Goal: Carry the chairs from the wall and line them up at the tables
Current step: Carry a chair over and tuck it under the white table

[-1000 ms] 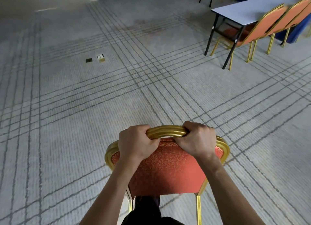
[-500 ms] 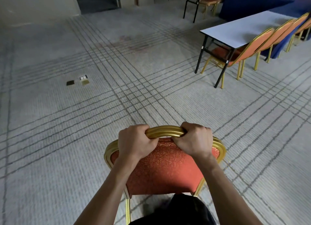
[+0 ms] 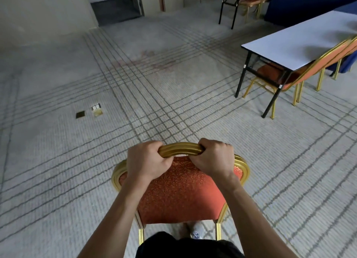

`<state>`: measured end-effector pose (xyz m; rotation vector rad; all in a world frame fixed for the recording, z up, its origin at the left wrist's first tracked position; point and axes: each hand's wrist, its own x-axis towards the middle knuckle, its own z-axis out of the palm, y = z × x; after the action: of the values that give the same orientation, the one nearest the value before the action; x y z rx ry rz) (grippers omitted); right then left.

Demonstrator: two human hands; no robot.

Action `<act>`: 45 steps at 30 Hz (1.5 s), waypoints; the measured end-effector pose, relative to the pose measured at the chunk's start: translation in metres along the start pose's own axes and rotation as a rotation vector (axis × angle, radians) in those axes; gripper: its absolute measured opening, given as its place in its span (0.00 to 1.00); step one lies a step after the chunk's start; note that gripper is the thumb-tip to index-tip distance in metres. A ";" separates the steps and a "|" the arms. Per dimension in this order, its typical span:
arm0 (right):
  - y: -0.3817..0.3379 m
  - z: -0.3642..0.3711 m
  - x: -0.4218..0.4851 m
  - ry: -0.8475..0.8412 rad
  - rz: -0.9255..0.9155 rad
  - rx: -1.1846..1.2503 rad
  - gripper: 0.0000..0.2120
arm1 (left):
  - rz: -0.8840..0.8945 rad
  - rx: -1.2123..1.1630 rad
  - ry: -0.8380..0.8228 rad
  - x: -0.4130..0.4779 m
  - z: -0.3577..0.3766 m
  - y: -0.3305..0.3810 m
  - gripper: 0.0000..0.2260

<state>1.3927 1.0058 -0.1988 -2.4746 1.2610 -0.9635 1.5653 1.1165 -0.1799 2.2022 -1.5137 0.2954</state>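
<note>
The table and the floor boxes are sitting lower in the view than half a second ago and more of the doorway (image 3: 114,8) is showing, while the grip on the chair (image 3: 179,192) is staying as it was. The chair is hanging in front of the person's body, back toward them, over the carpet (image 3: 58,161) and well apart from the tabletop (image 3: 301,41) ahead on the right. The left hand (image 3: 144,161) and right hand (image 3: 214,157) are both gripping the gold top rail, fingers (image 3: 210,144) curled fully round it with little rail between them. The seat and the feet of the legs are hidden, so it is unclear whether the chair is off the carpet. With both hands so close to the middle, the chair is likely free to twist or swing, and a rear leg could be knocking the person's shoe (image 3: 197,232) just behind it. The unseen front legs could be snagging the carpet or the open floor box (image 3: 96,110) off to the left. Nearer the table, a swing could be driving a leg into the black table leg (image 3: 270,101) or the parked chairs (image 3: 309,72) beside it.
</note>
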 end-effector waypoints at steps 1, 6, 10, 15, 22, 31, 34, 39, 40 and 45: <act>0.004 0.008 0.028 -0.008 0.003 0.014 0.14 | -0.010 0.008 -0.005 0.027 0.007 -0.005 0.17; 0.026 0.041 0.116 -0.002 -0.018 0.012 0.14 | -0.020 -0.007 0.046 0.115 0.039 -0.019 0.18; 0.051 0.081 0.194 -0.021 -0.019 -0.023 0.14 | -0.021 -0.064 0.040 0.193 0.081 -0.037 0.18; 0.071 0.147 0.300 -0.045 -0.049 -0.067 0.15 | -0.074 -0.088 0.025 0.294 0.144 -0.080 0.19; 0.083 0.207 0.456 -0.087 -0.004 -0.146 0.16 | -0.068 -0.147 0.012 0.455 0.196 -0.127 0.18; 0.125 0.280 0.627 -0.026 0.031 -0.115 0.15 | 0.025 -0.165 0.021 0.642 0.266 -0.163 0.18; 0.150 0.318 0.696 -0.038 0.033 -0.094 0.15 | 0.049 -0.150 0.044 0.713 0.301 -0.178 0.18; 0.191 0.372 0.820 -0.079 0.026 -0.063 0.15 | 0.012 -0.079 0.061 0.831 0.353 -0.194 0.18; 0.197 0.383 0.849 -0.071 0.006 -0.074 0.15 | 0.015 -0.052 0.094 0.859 0.363 -0.197 0.18; 0.219 0.420 0.952 -0.100 -0.025 -0.056 0.15 | 0.011 -0.039 0.093 0.956 0.390 -0.215 0.18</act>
<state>1.9188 0.0821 -0.1810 -2.5527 1.2444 -0.8095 2.0925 0.2037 -0.1740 2.1201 -1.4698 0.3637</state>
